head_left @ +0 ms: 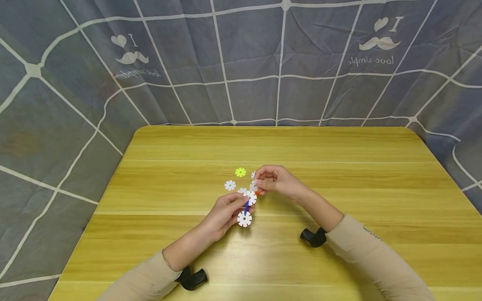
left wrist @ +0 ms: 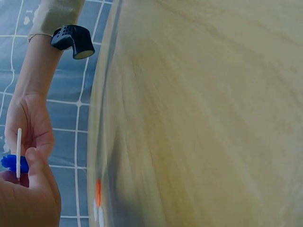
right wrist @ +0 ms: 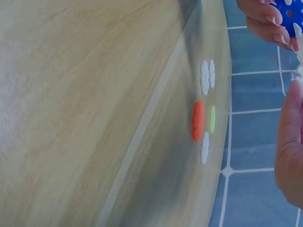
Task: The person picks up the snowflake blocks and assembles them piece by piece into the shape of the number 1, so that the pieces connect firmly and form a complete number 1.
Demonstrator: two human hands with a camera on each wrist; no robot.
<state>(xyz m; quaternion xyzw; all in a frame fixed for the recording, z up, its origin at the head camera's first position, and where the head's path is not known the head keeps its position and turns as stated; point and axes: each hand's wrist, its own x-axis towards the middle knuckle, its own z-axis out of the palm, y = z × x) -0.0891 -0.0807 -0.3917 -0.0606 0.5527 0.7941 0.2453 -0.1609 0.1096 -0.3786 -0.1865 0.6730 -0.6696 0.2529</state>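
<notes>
My left hand [head_left: 226, 211] grips a small assembly of notched flat discs. In it a blue disc [head_left: 246, 207], seen edge-on, has a white disc [head_left: 244, 219] at its near end and another white disc [head_left: 250, 198] at its far end. The blue disc [right wrist: 289, 16] shows its face in the right wrist view. Just beyond the assembly, my right hand [head_left: 276, 182] pinches a separate white disc [head_left: 253, 185] between thumb and fingers. My right hand [left wrist: 31, 123] appears behind the assembly in the left wrist view.
Loose discs lie on the wooden table [head_left: 169, 175] past the hands: a yellow-green disc [head_left: 240, 172], an orange disc [right wrist: 198, 120] and three white ones, including a white disc [head_left: 230, 185] at the left. Grid-patterned cloth [head_left: 252, 50] hangs behind the table. Each wrist wears a black camera [head_left: 313, 237].
</notes>
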